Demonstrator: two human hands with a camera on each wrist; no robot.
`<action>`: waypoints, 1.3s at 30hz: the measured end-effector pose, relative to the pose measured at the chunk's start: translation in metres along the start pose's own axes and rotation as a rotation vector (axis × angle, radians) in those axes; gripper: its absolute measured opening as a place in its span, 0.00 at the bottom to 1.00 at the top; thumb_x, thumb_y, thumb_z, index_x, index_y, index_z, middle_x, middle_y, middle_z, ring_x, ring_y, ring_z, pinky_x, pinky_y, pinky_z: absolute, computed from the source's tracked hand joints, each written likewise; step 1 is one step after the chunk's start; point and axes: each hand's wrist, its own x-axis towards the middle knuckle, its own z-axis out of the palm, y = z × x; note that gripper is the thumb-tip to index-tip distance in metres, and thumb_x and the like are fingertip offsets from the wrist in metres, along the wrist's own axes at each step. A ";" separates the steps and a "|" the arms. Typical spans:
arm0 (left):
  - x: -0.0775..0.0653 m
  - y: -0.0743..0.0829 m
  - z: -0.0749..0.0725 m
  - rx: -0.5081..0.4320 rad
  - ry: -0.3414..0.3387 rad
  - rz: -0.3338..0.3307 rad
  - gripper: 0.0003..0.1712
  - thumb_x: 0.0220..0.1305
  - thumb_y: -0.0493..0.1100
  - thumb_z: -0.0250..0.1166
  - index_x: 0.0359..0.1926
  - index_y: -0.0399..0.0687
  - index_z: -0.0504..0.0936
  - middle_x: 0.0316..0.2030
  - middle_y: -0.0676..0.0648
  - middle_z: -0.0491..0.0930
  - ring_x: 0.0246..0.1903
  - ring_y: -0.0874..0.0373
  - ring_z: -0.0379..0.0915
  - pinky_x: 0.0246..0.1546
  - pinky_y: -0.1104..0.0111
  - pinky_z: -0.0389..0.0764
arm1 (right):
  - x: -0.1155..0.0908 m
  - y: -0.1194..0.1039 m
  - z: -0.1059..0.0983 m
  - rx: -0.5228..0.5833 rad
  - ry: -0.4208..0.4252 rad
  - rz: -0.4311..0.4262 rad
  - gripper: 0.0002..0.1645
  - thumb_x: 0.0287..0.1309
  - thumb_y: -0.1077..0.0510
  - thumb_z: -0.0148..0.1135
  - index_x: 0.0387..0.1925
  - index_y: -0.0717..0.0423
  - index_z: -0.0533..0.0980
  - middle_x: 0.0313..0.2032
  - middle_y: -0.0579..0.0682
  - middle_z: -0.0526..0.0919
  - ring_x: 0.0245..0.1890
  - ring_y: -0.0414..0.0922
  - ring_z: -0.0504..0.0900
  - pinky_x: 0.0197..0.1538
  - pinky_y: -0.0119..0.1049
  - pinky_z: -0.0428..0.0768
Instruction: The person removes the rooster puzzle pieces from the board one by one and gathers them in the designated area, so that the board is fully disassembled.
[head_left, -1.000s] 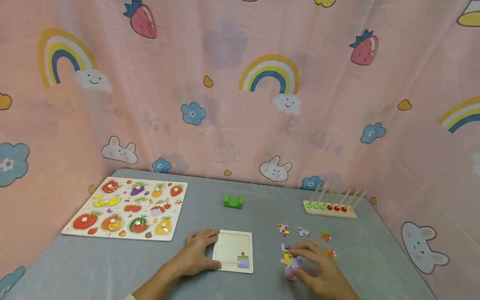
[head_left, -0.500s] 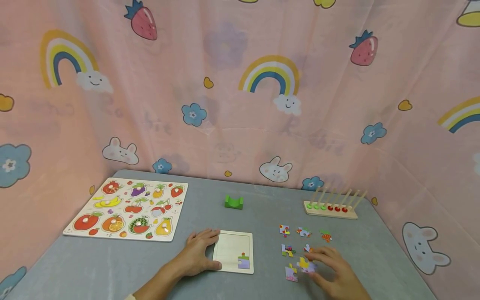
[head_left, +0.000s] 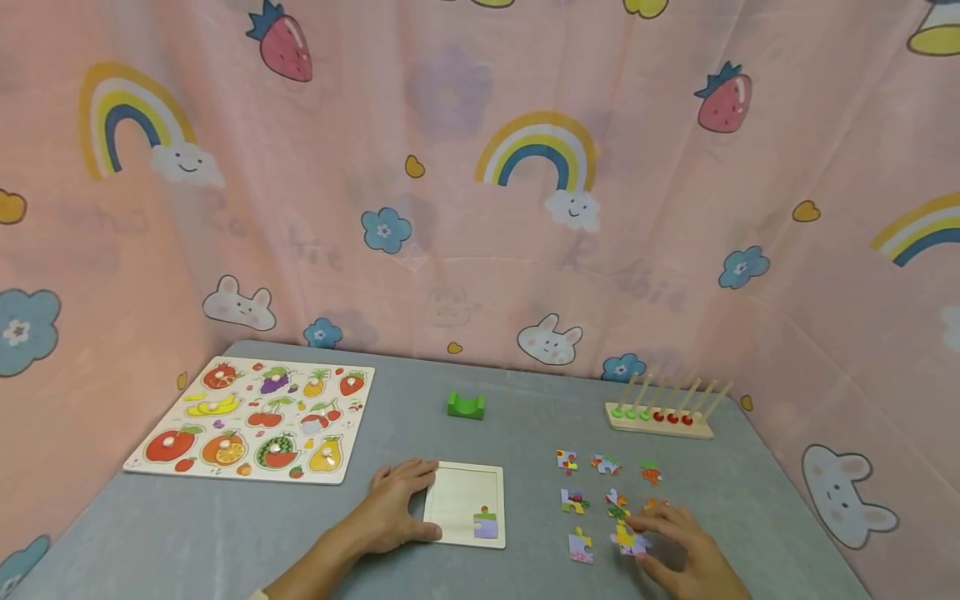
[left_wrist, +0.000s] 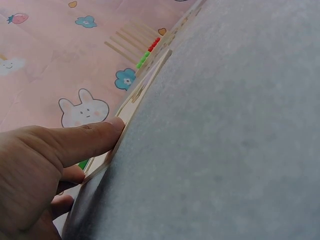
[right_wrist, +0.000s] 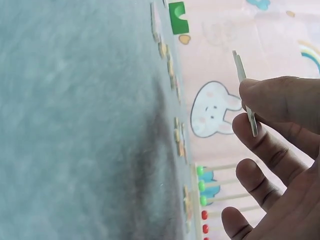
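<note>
My left hand (head_left: 393, 510) holds the left side of a square wooden puzzle tray (head_left: 450, 492), thumb at the near corner and fingers at the far one. One purple and green jigsaw piece (head_left: 485, 524) lies in the tray's near right corner. My right hand (head_left: 686, 550) pinches a yellow and purple jigsaw piece (head_left: 627, 540) between thumb and index finger. In the right wrist view that thin piece (right_wrist: 240, 65) shows edge-on, raised off the table. Several loose pieces lie around it, among them a purple one (head_left: 580, 546); another is partly hidden behind my right fingers.
A fruit knob puzzle board (head_left: 247, 421) lies at the left. Toward the back stand a green notched block (head_left: 467, 406) and, at the right, a wooden peg rack (head_left: 660, 421) with green and red beads. A pink printed curtain (head_left: 450, 275) surrounds the grey table (head_left: 412, 567).
My right hand has moved right with the pinched piece, uncovering the pieces on the left that it overlapped before. My left hand stays on the tray.
</note>
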 end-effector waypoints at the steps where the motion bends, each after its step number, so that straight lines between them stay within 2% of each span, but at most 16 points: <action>1: 0.000 0.000 0.000 0.000 -0.001 0.000 0.45 0.42 0.49 0.79 0.60 0.31 0.74 0.64 0.43 0.68 0.67 0.41 0.54 0.61 0.38 0.42 | 0.000 0.001 0.000 0.007 -0.009 0.008 0.21 0.43 0.56 0.78 0.44 0.43 0.84 0.44 0.38 0.79 0.54 0.48 0.69 0.51 0.60 0.71; 3: 0.000 0.000 0.000 -0.002 -0.002 0.000 0.45 0.42 0.49 0.79 0.60 0.31 0.74 0.64 0.43 0.68 0.67 0.41 0.54 0.61 0.38 0.42 | 0.000 0.005 0.000 0.023 -0.031 0.021 0.21 0.43 0.55 0.77 0.44 0.44 0.84 0.44 0.39 0.79 0.53 0.46 0.70 0.50 0.59 0.71; 5: 0.000 0.000 0.000 -0.003 -0.001 0.000 0.45 0.42 0.49 0.79 0.60 0.31 0.74 0.64 0.43 0.68 0.67 0.41 0.54 0.61 0.38 0.42 | 0.000 0.009 0.000 0.015 -0.061 0.017 0.21 0.44 0.55 0.77 0.45 0.45 0.83 0.44 0.39 0.79 0.49 0.41 0.70 0.49 0.53 0.72; 10: 0.000 0.000 0.000 -0.006 0.000 0.002 0.45 0.42 0.49 0.79 0.60 0.30 0.74 0.64 0.43 0.68 0.67 0.40 0.54 0.61 0.38 0.42 | 0.002 0.023 0.001 0.040 -0.195 0.025 0.20 0.51 0.51 0.72 0.48 0.47 0.82 0.45 0.41 0.79 0.46 0.37 0.69 0.46 0.46 0.72; 15: -0.001 0.000 0.000 -0.009 -0.001 0.002 0.45 0.42 0.49 0.79 0.60 0.30 0.74 0.65 0.42 0.68 0.67 0.40 0.54 0.61 0.38 0.42 | 0.004 0.031 0.004 0.064 -0.281 0.082 0.21 0.51 0.51 0.72 0.48 0.47 0.82 0.45 0.42 0.78 0.47 0.41 0.68 0.47 0.48 0.71; 18: -0.001 -0.001 -0.001 -0.007 -0.001 0.001 0.45 0.42 0.48 0.79 0.60 0.30 0.74 0.65 0.42 0.68 0.67 0.40 0.54 0.61 0.38 0.42 | 0.005 0.033 0.005 0.063 -0.304 0.091 0.21 0.49 0.52 0.73 0.47 0.50 0.82 0.44 0.43 0.77 0.46 0.44 0.69 0.47 0.51 0.70; 21: -0.001 -0.001 -0.001 -0.005 -0.001 0.000 0.45 0.42 0.48 0.79 0.60 0.30 0.74 0.65 0.43 0.68 0.67 0.40 0.54 0.61 0.38 0.43 | 0.005 0.033 0.005 0.053 -0.306 0.083 0.22 0.50 0.52 0.73 0.48 0.51 0.82 0.44 0.44 0.76 0.45 0.43 0.68 0.46 0.51 0.70; 24: -0.001 0.000 0.000 -0.009 0.001 0.005 0.45 0.42 0.48 0.79 0.60 0.30 0.74 0.65 0.43 0.68 0.67 0.40 0.54 0.61 0.38 0.43 | 0.003 0.032 0.002 0.042 -0.287 0.092 0.23 0.50 0.50 0.73 0.49 0.50 0.81 0.45 0.44 0.76 0.46 0.41 0.69 0.47 0.47 0.72; 26: 0.000 0.000 0.001 -0.011 0.000 0.012 0.45 0.42 0.49 0.79 0.60 0.30 0.74 0.64 0.43 0.68 0.67 0.41 0.54 0.61 0.38 0.42 | 0.003 0.029 -0.001 0.038 -0.268 0.111 0.24 0.50 0.50 0.73 0.50 0.50 0.81 0.45 0.45 0.76 0.47 0.43 0.70 0.47 0.48 0.72; 30: 0.000 0.001 0.002 -0.009 0.000 0.023 0.45 0.43 0.49 0.79 0.60 0.30 0.74 0.64 0.42 0.69 0.67 0.40 0.54 0.61 0.37 0.42 | 0.002 0.017 -0.008 0.024 -0.201 0.134 0.27 0.47 0.50 0.75 0.51 0.49 0.80 0.49 0.49 0.76 0.54 0.56 0.70 0.50 0.59 0.71; 33: -0.001 0.001 0.002 -0.007 0.001 0.021 0.45 0.42 0.49 0.79 0.60 0.30 0.74 0.64 0.42 0.68 0.66 0.40 0.54 0.61 0.37 0.43 | 0.000 0.005 -0.011 -0.013 -0.096 0.028 0.26 0.46 0.52 0.76 0.50 0.50 0.81 0.49 0.46 0.76 0.54 0.51 0.71 0.49 0.55 0.73; 36: -0.001 0.000 0.001 -0.006 0.003 0.018 0.45 0.42 0.49 0.79 0.60 0.30 0.74 0.64 0.42 0.68 0.66 0.40 0.54 0.61 0.37 0.43 | 0.001 -0.006 -0.013 -0.053 0.017 -0.144 0.26 0.45 0.57 0.77 0.50 0.50 0.82 0.44 0.40 0.76 0.46 0.39 0.72 0.43 0.42 0.76; 39: -0.001 -0.001 0.000 -0.004 0.005 0.016 0.45 0.42 0.49 0.79 0.59 0.30 0.74 0.64 0.42 0.68 0.67 0.40 0.54 0.61 0.37 0.43 | 0.004 -0.019 -0.015 -0.068 0.069 -0.222 0.27 0.45 0.58 0.77 0.51 0.45 0.82 0.44 0.36 0.76 0.47 0.33 0.69 0.41 0.42 0.77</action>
